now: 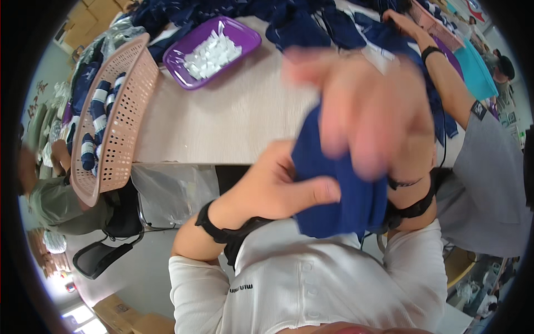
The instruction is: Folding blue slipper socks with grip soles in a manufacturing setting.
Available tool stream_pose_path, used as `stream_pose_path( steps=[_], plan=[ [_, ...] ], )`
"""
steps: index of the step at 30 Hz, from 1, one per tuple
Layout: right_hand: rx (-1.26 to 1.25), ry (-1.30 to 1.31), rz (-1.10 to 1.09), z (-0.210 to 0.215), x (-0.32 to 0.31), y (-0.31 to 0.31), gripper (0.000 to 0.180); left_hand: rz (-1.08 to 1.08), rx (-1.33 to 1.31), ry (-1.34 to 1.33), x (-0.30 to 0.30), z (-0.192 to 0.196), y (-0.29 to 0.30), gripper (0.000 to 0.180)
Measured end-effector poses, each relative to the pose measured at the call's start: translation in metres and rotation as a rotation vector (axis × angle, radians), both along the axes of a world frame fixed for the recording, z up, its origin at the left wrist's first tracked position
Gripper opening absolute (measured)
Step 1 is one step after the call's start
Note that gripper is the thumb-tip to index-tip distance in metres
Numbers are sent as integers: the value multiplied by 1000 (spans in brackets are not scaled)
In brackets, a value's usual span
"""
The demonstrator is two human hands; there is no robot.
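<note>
A folded piece of navy blue cloth [338,203] is held up near my chest. My left hand [281,186] is closed on its left side, the thumb lying across the front. Just above and in front of the cloth is my right hand [378,106], smeared by motion, so its grip cannot be made out. It covers the cloth's upper right part. Whether it touches the fabric is unclear. Beyond my hands, a purple tray [253,40] holds many small white pieces [212,54].
A pink perforated basket [125,119] with rolled navy bundles [99,106] stands at the table's left edge. Navy garments [297,28] are heaped along the far side. Another person's hand [409,25] reaches in at the upper right, near a turquoise tub [475,69].
</note>
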State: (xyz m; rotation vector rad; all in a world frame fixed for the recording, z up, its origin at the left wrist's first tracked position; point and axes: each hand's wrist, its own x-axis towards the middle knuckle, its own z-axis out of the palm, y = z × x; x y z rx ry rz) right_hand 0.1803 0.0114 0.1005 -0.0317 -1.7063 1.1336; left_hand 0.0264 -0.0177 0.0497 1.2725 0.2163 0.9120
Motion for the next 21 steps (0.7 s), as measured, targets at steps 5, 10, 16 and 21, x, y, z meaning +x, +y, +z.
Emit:
stream_pose_path(
  steps=[5, 10, 16, 21],
  plan=[
    [-765, 7, -322, 17, 6, -6, 46, 490, -118, -53, 10, 17, 6, 27],
    [-783, 232, -576, -9, -12, -7, 38, 607, 11, 353, 6, 18, 28, 38],
    [-695, -82, -512, -14, 5, 0, 30, 440, 66, 192, 3, -11, 19, 41],
    [-638, -65, -574, -10, 15, 7, 28, 214, 1, 337, -2, -20, 18, 47]
  ],
)
